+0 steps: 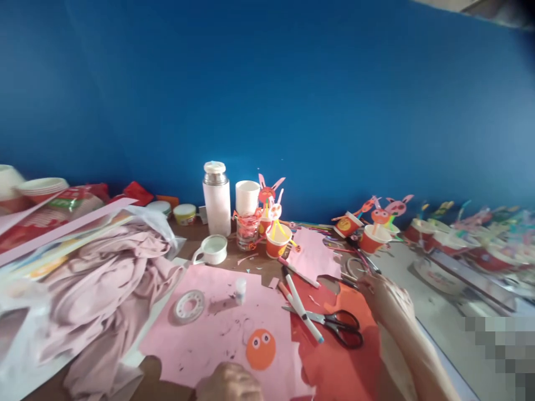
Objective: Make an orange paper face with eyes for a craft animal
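Observation:
My right hand reaches forward over the red paper, its fingers drawn together round the end of a dark pen. Black-handled scissors and a white marker lie just left of that hand. My left hand sits at the bottom edge on the pink paper; only its knuckles show. An orange paper disc with two eyes lies just beyond it. A tape roll and a small glue bottle rest on the same pink sheet.
A white flask, a white paper cup, a white mug and orange cups with paper rabbits stand by the blue wall. More decorated cups run off to the right. Crumpled pink cloth covers the left.

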Motion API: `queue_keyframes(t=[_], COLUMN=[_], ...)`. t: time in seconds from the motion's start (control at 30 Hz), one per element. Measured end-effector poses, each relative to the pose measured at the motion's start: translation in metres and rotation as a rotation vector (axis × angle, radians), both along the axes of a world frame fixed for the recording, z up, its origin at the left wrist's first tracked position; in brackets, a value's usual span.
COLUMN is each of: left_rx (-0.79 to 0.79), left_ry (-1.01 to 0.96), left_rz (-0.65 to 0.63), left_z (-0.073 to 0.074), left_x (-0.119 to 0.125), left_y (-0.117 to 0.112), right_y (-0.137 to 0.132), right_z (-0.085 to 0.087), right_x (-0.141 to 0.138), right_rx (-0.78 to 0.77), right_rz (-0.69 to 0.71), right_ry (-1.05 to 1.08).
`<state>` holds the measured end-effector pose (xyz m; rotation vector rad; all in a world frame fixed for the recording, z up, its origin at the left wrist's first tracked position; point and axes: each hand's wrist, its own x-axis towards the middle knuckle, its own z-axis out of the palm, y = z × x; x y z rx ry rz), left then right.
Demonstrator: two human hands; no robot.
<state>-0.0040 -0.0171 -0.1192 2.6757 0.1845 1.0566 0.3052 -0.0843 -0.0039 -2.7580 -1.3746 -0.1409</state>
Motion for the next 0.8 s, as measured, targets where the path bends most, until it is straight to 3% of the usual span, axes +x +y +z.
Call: queue_keyframes(t=[0.13,0.27,0.43,0.5,0.6,0.67,0.73,0.8], left_rx=[0.096,0.088,0.044,-0.051,-0.455,-0.967,-1.366,-1.584], left_ry=[-0.124,-0.151,-0.128,-0.087,0.106,0.288,0.274,0.206], left_rz=[-0.013,-0.046,-0.091,-0.114,-0.078,-0.043,-0.099,-0.155], left_z=[0.018,0.029,0.038,0.047,0.065,0.075,0.081,0.082], left_x=[0.002,0.0,-0.006,-0.009,-0.012,-0.012,-0.01,-0.007], left_y=[-0.001,0.003,0.005,0.002,-0.008,-0.015,-0.02,-0.022], right_y=[-0.002,0.004,-0.005,-0.019,-0.045,-0.057,-0.063,-0.063], right_z=[-0.007,-0.011,0.009,0.022,0.034,0.035,0.033,0.029], right_x=[0.002,-0.003,-0.006,-0.008,-0.022,-0.043,-0.073,-0.104], right_rx=[-0.071,-0.131,-0.204,-0.241,-0.184,-0.01,0.112,0.091], right_rz=[-0.037,-0.04,0.013,0.039,0.156,0.28,0.452,0.62], right_ry=[-0.001,-0.003,0.029,0.065,0.165,0.286,0.418,0.541])
